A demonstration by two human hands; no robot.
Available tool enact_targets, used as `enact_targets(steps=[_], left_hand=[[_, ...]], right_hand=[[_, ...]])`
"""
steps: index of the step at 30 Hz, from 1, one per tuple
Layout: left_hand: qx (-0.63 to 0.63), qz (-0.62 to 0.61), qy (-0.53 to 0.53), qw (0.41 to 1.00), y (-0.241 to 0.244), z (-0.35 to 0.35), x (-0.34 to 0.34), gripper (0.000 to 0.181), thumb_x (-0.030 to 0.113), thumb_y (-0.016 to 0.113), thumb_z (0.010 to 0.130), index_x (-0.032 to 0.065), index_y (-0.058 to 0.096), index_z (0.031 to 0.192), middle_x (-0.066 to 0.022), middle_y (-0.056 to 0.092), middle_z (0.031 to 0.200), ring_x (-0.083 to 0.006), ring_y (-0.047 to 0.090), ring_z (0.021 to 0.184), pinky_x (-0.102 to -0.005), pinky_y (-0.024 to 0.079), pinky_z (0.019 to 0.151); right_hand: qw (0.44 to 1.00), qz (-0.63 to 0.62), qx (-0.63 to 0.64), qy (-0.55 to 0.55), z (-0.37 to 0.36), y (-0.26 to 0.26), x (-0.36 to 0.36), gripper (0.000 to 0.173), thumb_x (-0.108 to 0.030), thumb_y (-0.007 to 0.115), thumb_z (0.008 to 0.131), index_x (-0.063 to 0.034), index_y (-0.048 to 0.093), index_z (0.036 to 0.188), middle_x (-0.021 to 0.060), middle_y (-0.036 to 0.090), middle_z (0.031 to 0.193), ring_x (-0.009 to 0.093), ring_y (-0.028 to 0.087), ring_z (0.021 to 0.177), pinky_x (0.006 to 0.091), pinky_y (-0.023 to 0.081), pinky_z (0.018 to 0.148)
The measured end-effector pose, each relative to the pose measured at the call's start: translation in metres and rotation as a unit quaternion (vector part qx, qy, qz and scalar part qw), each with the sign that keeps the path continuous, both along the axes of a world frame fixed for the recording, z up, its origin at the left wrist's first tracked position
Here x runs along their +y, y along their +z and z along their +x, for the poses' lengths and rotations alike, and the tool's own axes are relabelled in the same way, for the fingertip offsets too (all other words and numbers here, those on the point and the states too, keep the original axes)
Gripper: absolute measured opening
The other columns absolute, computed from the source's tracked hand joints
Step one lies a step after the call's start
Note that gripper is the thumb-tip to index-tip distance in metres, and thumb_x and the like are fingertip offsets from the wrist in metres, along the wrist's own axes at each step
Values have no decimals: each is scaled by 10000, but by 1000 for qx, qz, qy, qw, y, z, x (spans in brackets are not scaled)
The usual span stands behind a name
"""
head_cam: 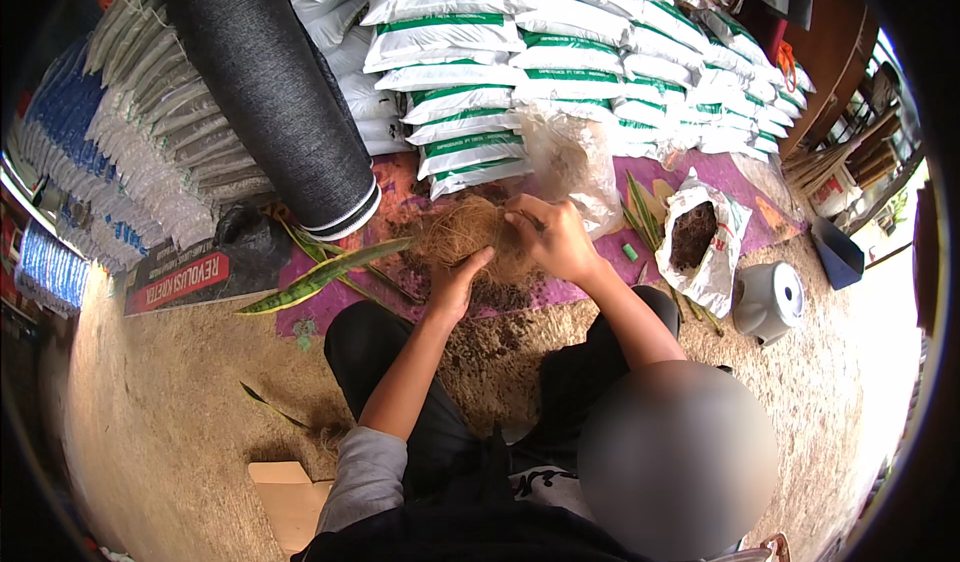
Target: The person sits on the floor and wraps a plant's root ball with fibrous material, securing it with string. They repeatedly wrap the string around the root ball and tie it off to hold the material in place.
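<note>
A clump of brown coconut fibre (461, 228) is held up in front of me, above a purple printed sheet. My left hand (456, 284) supports it from below, thumb laid along its near side. My right hand (553, 238) pinches at its right edge with bent fingers; a small dark thing shows by the fingers, too little of it to name. From the clump's left side a variegated snake plant leaf (330, 275) sticks out, green with yellow margins. Whether the leaf's base sits inside the fibre is hidden. Loose dark soil (499, 299) and fibres lie underneath.
Stacked white-and-green sacks (465, 74) and a black mesh roll (274, 96) stand ahead. Rightward are a clear plastic bag (570, 168), more snake plant leaves (641, 205), a small green cylinder (628, 251), an opened soil bag (716, 250) and a grey pot (769, 303). Cardboard (289, 502) lies lower left.
</note>
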State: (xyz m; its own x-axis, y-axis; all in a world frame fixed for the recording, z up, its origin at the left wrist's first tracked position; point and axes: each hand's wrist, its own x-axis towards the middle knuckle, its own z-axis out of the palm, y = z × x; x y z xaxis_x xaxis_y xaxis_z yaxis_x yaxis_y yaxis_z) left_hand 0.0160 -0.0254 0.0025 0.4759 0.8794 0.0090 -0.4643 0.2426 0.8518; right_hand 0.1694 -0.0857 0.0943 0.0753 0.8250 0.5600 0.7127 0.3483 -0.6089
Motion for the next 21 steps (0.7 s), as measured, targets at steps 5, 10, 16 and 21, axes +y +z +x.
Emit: enact_targets(steps=[5,10,16,21], left_hand=[[-4,6,-39,999,5,-2,-6,422,89,687,724,31,488,1091,-76,533,1033,-185,528,950,-329,447,828],[30,27,-77,996,1,-5,-4,458,109,712,700,28,489,1091,-81,535,1031,-194,528,955,-339,445,835],[34,17,-104,994,11,-7,-13,496,178,748,675,30,496,1076,-73,535,1002,-192,530,931,-340,461,809],[-5,-36,-107,994,-5,-10,-7,567,245,765,665,28,473,1100,-72,524,1014,-188,524,933,-333,461,804]], right_hand=[[1000,-8,-17,-16,1,0,0,91,-74,565,759,-40,572,844,187,573,651,345,570,604,377,444,543],[998,-35,32,-42,8,10,1,79,-59,550,751,-31,573,821,183,555,615,339,553,558,368,431,528],[993,-65,89,-31,29,-2,13,107,-66,552,753,3,586,827,143,565,609,194,511,507,297,410,518],[984,-72,161,30,44,-31,30,133,-87,572,751,19,592,829,114,602,722,119,517,635,269,418,591]])
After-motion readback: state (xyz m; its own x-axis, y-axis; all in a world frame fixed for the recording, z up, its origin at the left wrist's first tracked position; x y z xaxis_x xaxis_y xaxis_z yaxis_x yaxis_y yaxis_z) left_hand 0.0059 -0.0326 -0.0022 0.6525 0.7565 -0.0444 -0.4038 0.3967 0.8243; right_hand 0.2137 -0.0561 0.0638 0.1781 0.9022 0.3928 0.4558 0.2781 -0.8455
